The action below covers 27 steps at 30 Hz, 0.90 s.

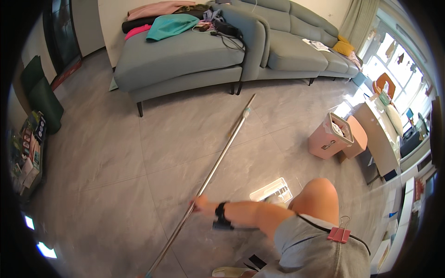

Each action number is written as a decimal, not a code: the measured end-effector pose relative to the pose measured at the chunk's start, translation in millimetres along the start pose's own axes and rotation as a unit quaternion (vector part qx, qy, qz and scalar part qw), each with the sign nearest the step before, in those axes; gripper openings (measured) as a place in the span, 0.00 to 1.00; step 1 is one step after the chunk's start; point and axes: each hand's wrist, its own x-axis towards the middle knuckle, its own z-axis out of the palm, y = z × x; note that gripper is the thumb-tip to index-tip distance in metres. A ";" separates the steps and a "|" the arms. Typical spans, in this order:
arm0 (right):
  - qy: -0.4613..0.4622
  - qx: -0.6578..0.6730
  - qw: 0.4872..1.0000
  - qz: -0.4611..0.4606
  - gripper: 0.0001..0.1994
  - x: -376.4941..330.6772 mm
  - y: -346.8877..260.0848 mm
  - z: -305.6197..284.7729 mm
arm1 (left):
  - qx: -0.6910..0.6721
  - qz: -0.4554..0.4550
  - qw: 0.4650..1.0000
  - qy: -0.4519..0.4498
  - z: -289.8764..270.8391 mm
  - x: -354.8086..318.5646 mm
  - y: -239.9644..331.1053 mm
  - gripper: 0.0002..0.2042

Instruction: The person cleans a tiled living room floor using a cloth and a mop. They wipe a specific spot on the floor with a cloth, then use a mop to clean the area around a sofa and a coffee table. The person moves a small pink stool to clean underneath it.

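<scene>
A long, thin metal pole (222,155) runs slantwise over the floor, from near the sofa down past the lower edge. My right hand (200,204) is closed around its middle; the arm reaches across to the left, with a black band and a small dark device at the wrist. Pale teal fittings mark the pole near its far tip and at the lower edge. The pole's lower end is out of view, and my left hand does not show. Beyond my forearm, a shallow white tray (272,189) rests on the floor near my bare knee.
A grey sofa (181,65) spans the back, with clothes, cables and a teal cloth (171,27) on it. At right stands a pink bin (323,139) beside a pale desk (375,134). Dark green chair-like furniture (41,99) and packed goods (30,148) line the left side.
</scene>
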 end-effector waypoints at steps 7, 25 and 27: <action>0.156 -0.149 0.962 -0.169 0.09 56.6 -187.5 -110.3 | -0.105 0.255 0.959 -0.070 -35.7 48.0 282.4 0.22; -0.037 0.091 0.973 -0.209 0.34 49.2 -163.8 -356.4 | -0.342 0.281 0.889 0.118 177.0 61.3 731.8 0.25; -0.088 0.118 0.960 -0.240 0.33 72.7 -187.8 -369.4 | -0.510 0.183 0.839 -0.050 134.0 94.1 782.7 0.27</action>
